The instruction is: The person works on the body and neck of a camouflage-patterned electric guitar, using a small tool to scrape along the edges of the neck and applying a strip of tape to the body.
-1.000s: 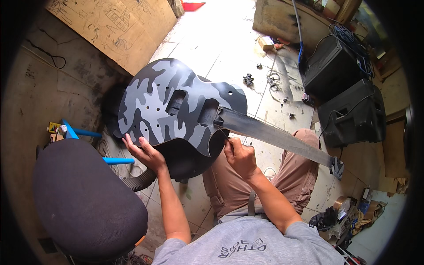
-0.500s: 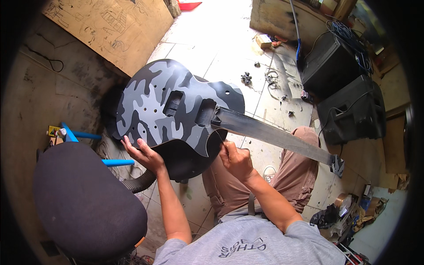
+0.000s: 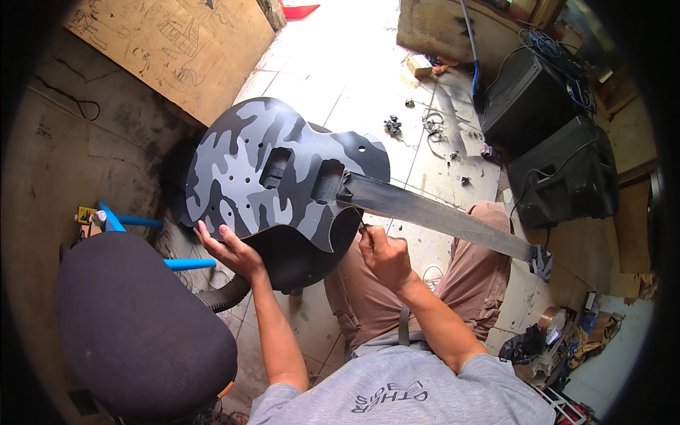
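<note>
A guitar body [image 3: 251, 163] in grey-and-black camouflage, with cavities and small holes, lies tilted over a black seat-like surface [image 3: 297, 258]. Its dark neck [image 3: 439, 223] reaches right above my knees, grey masking at both ends. My left hand [image 3: 237, 248] holds the body's lower-left edge, fingers spread along the rim. Just below the neck joint, my right hand [image 3: 382, 251] is closed in a pinch at the body's edge, on a small dark thing too hidden to name.
A dark cushioned seat [image 3: 142, 319] and blue tubing [image 3: 188, 263] are at left, a drawn-on board [image 3: 163, 46] upper left. Black speaker cabinets [image 3: 559, 170] and cables stand right. Small black pieces [image 3: 393, 126] lie on the tiled floor, clutter [image 3: 552, 333] lower right.
My right hand rose slightly toward the neck joint from a half second ago. The guitar sits slightly farther left in view than a second ago. My left hand keeps its hold.
</note>
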A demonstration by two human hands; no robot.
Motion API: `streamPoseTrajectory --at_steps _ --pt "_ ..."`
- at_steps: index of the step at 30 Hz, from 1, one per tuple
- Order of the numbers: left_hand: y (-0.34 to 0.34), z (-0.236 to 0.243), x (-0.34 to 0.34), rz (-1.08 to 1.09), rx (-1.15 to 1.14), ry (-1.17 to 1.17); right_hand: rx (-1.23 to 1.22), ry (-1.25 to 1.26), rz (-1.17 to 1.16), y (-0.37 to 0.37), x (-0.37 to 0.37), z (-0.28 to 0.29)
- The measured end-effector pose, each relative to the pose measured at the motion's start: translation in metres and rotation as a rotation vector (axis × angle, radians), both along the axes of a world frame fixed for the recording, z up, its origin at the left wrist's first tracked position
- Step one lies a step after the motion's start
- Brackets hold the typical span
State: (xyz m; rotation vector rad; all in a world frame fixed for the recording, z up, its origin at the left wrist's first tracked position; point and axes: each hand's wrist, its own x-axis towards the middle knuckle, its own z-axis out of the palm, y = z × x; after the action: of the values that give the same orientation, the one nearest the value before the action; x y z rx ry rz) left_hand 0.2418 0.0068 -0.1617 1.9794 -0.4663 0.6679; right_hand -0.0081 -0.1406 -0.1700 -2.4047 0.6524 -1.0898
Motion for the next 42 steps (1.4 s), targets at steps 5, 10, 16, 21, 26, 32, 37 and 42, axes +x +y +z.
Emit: streamPoseTrajectory --at_steps 5,10,16,21,26,32,37,42 --pt "-0.0013 -0.0001 -0.0008 0.035 -0.005 -0.031 -0.032 0.019 0.01 -0.0007 0.0034 0.0017" --pt "0.0001 -0.0053 0.0012 0.008 -0.085 -0.01 -0.026 0.032 -0.005 -0.0033 -0.0014 -0.0011" --pt "-0.0003 -0.0037 0.0003 0.007 -0.071 -0.008 -0.037 0.021 0.006 -0.0029 0.0027 -0.0016" --pt "0.001 -0.0037 0.0006 -0.012 -0.084 0.015 -0.033 0.043 -0.014 -0.0033 -0.0013 -0.0016" --pt "-0.0003 -0.0043 0.0012 -0.021 -0.091 0.01 -0.067 0.007 0.012 -0.0039 0.0023 -0.0031" --pt "0.0022 -0.0056 0.0026 -0.002 -0.084 0.009 -0.074 0.041 -0.034 -0.0046 -0.0006 -0.0018" --pt "0.0001 -0.003 0.0008 -0.011 -0.091 0.019 -0.063 0.02 -0.015 -0.0003 0.0003 -0.0014" --pt "-0.0002 -0.0025 0.0 0.015 -0.081 0.012 -0.074 0.018 0.001 -0.0024 0.0019 -0.0027"
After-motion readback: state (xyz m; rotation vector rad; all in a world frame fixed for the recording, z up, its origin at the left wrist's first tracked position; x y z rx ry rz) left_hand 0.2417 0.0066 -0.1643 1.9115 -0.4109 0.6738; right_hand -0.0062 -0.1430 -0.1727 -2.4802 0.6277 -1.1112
